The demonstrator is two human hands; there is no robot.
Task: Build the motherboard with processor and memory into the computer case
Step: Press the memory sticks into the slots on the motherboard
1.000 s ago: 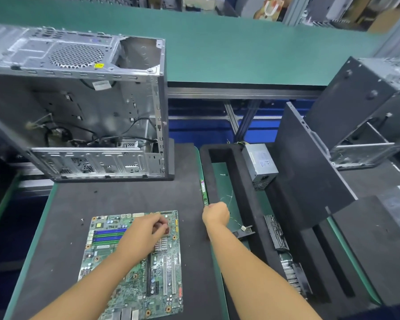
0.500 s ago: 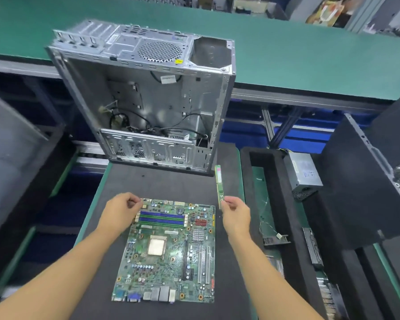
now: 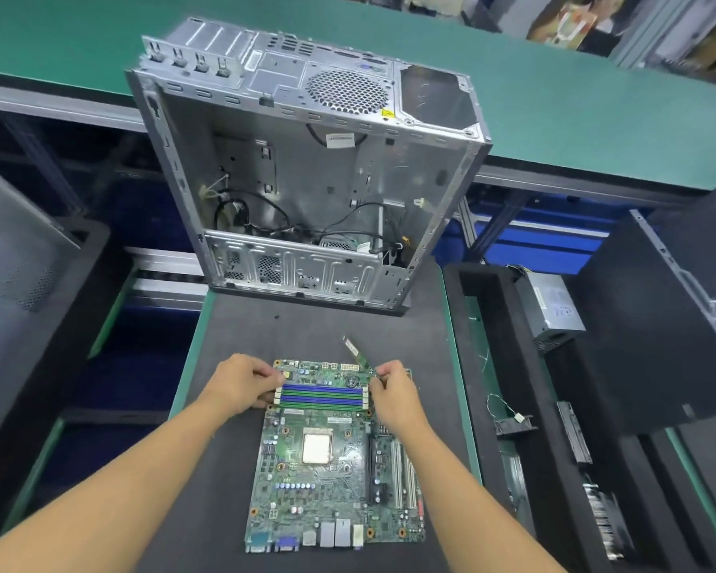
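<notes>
The left hand (image 3: 240, 384) is covering the left end of the blue and green memory slots (image 3: 323, 397) on the green motherboard (image 3: 331, 469), so what its fingertips are touching is not showing. The right hand (image 3: 393, 390) is hiding the near end of the slim green memory stick (image 3: 358, 355). Both forearms are running off the bottom edge. The white sticker (image 3: 340, 139) inside the open silver metal computer case (image 3: 306, 179) is carrying print too small to read.

Memory stick (image 3: 358, 355) above motherboard (image 3: 327, 485)

Bright, even overhead light — edges bowed, corners softly blurred.
</notes>
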